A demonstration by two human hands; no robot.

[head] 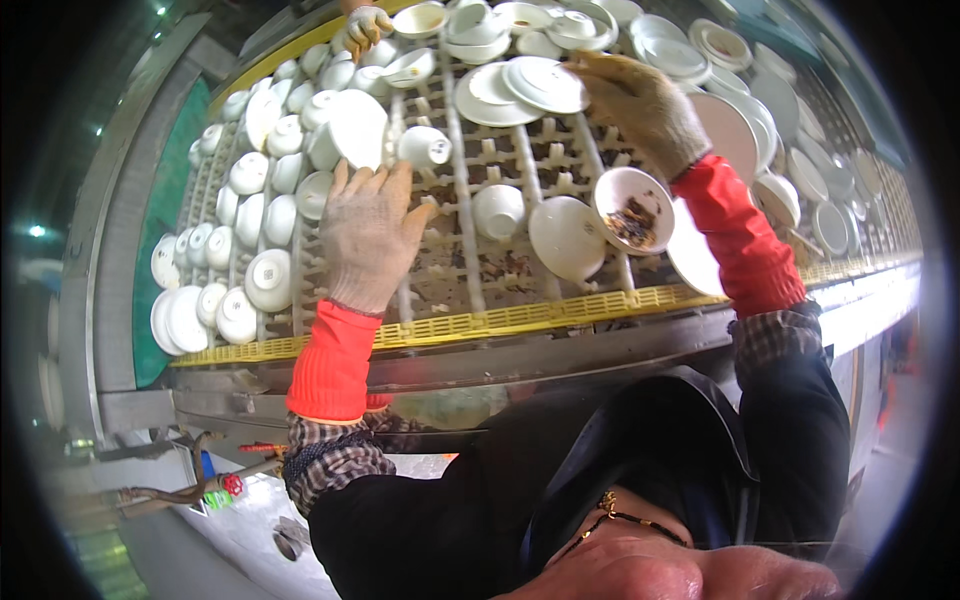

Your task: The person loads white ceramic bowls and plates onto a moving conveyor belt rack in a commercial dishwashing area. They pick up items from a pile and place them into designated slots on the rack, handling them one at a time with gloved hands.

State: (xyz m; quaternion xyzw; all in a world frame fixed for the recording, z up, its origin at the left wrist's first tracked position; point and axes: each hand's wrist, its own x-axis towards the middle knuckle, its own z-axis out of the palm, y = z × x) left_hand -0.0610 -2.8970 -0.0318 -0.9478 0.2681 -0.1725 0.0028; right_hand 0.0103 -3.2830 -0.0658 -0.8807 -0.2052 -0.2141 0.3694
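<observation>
My left hand (375, 232), in a beige knit glove, has its fingers spread and palm down over the rack-like conveyor. Its fingertips are at the lower edge of a white plate (360, 127) standing tilted among bowls; contact is unclear. Right of those fingers lies a small white cup (424, 146) on its side. My gloved right hand (641, 105) is at the right rim of overlapping white plates (546, 84); its fingertips are partly hidden, so a grip cannot be confirmed. Below it, a white bowl (634, 210) holds dark food scraps, beside another white bowl (567, 238).
Rows of tilted bowls (247, 172) fill the conveyor's left side. Stacked plates and bowls (739, 124) crowd the right. Another person's gloved hand (367, 28) reaches in at the far side. A yellow edge strip (487, 321) and metal ledge (525, 360) run before me.
</observation>
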